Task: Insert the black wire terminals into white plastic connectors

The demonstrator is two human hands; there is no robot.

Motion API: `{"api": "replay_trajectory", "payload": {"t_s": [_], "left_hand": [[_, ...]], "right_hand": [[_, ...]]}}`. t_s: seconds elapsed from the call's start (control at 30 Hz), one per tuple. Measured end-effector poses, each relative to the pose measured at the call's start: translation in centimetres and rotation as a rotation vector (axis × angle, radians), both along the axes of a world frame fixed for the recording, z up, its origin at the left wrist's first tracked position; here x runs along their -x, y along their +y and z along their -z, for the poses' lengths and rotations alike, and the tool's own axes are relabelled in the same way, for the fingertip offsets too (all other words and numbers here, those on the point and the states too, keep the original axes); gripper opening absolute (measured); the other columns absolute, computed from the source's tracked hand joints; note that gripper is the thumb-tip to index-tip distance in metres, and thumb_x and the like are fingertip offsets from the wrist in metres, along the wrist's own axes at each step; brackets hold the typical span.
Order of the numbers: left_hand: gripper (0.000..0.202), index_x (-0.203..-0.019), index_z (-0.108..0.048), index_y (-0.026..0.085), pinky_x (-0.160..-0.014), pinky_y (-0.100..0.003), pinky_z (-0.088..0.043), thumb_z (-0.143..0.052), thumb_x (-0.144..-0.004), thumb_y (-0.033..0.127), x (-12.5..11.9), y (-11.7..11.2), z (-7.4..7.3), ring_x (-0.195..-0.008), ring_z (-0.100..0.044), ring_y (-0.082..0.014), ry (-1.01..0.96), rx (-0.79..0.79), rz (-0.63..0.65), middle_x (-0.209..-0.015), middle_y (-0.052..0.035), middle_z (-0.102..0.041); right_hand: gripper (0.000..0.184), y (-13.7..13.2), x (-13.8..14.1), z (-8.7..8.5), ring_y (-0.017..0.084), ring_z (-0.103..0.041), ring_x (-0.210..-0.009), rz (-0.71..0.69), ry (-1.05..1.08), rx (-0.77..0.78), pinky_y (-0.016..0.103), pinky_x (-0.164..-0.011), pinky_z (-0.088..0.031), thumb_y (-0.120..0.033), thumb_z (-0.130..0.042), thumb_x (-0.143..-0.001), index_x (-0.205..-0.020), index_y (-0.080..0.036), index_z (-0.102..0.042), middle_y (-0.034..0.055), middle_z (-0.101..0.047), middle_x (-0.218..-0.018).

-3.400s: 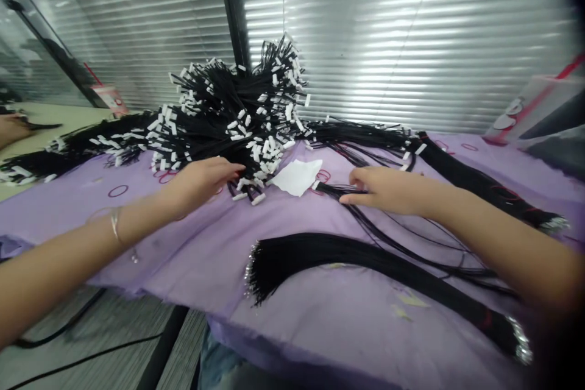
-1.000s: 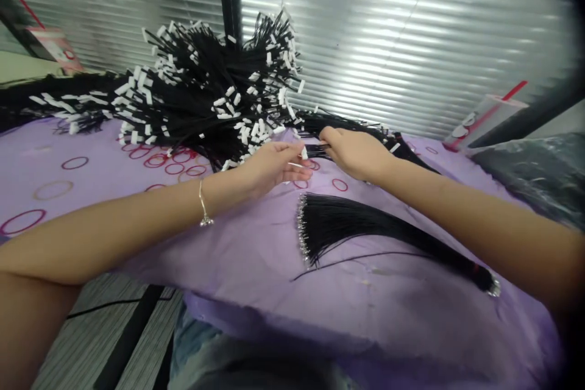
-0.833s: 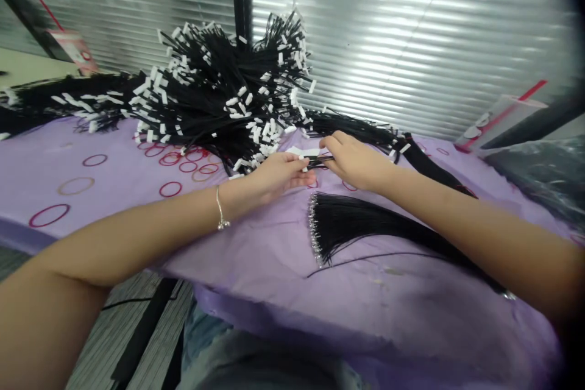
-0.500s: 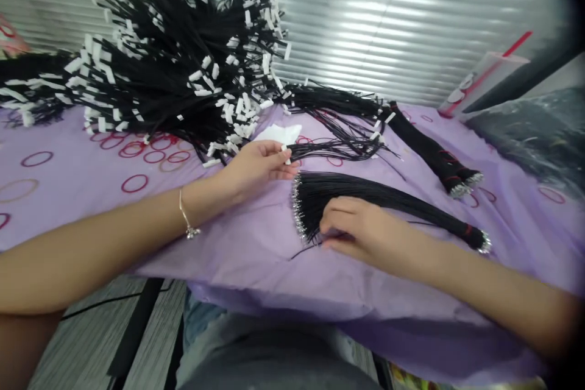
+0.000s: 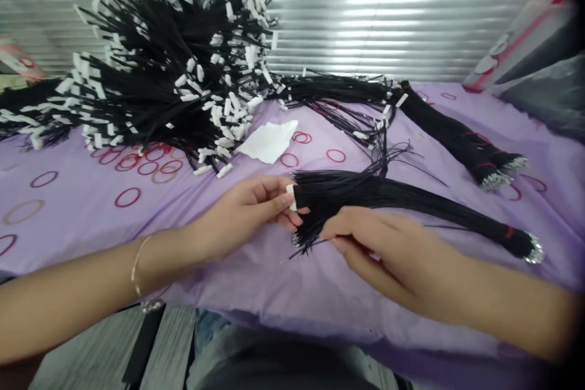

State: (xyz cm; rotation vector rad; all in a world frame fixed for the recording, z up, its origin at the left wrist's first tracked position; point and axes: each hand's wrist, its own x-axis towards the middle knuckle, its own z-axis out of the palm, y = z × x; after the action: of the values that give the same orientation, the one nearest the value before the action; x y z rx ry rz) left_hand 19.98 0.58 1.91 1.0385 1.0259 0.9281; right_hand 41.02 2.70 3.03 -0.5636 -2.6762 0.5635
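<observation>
Dozens of white-ended black wires (image 5: 150, 58) fill the upper left. At centre, the left grip (image 5: 256, 204) pinches a white connector (image 5: 291, 196) over the splayed left end of a black wire bundle (image 5: 425, 202). Just right, the right grip (image 5: 393, 250) curls at the bundle's lower edge; whether it holds a wire, I cannot tell.

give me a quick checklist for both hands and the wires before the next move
1. Left hand pinching the white connector: ok.
2. Right hand at the fanned end of the black wire bundle: ok.
3. A single wire between the right fingertips: cannot tell, too blurred.
4. Red rubber band around the bundle's far end: ok.
5. Fanned end gathered tight: not ok, it spreads loose near the left hand.
6. White paper scrap apart from both hands: ok.
</observation>
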Motion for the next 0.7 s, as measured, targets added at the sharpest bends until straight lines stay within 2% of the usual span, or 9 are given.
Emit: {"api": "replay_trajectory", "payload": {"t_s": [0.13,0.23,0.5,0.7], "left_hand": [[0.012,-0.085,-0.06,0.013,-0.067,-0.019,-0.046,-0.056,-0.087,0.024,0.1,-0.1,0.7,-0.069,-0.059,-0.0087,-0.06,0.057,0.131,-0.074,-0.0018,-0.064],[0.015,-0.085,-0.061,0.012,-0.065,-0.018,-0.047,-0.063,-0.082,0.027,0.1,0.1,1.1,-0.067,-0.061,-0.0088,-0.137,0.103,0.143,-0.074,-0.0025,-0.065],[0.011,-0.083,-0.062,0.011,-0.065,-0.02,-0.05,-0.059,-0.085,0.02,0.2,0.4,1.4,-0.071,-0.063,-0.0106,-0.081,0.114,0.16,-0.078,-0.0051,-0.066],[0.009,-0.082,-0.06,0.011,-0.066,-0.021,-0.05,-0.058,-0.085,0.019,0.0,0.4,1.4,-0.072,-0.064,-0.0113,-0.033,0.113,0.15,-0.076,-0.0047,-0.066]], "right_hand": [[0.007,1.0,0.3,0.0,0.01,-0.053,-0.068,0.058,0.155,-0.076,0.02,-0.057,-0.041,-0.017,-0.048,-0.086,-0.087,-0.017,-0.056,0.001,-0.058,-0.075],[0.008,1.6,0.5,0.3,0.007,-0.047,-0.06,0.083,0.197,-0.116,0.02,-0.052,-0.035,-0.017,-0.053,-0.084,-0.078,-0.015,-0.057,-0.0015,-0.051,-0.066],[0.014,2.3,0.3,0.3,0.004,-0.038,-0.052,0.142,0.177,0.041,0.018,-0.048,-0.03,-0.005,-0.058,-0.069,-0.061,-0.015,-0.053,-0.0056,-0.046,-0.057],[0.014,2.3,0.6,0.5,0.004,-0.039,-0.051,0.176,0.174,0.092,0.018,-0.048,-0.03,-0.006,-0.055,-0.069,-0.059,-0.015,-0.054,-0.0055,-0.049,-0.057]]}}
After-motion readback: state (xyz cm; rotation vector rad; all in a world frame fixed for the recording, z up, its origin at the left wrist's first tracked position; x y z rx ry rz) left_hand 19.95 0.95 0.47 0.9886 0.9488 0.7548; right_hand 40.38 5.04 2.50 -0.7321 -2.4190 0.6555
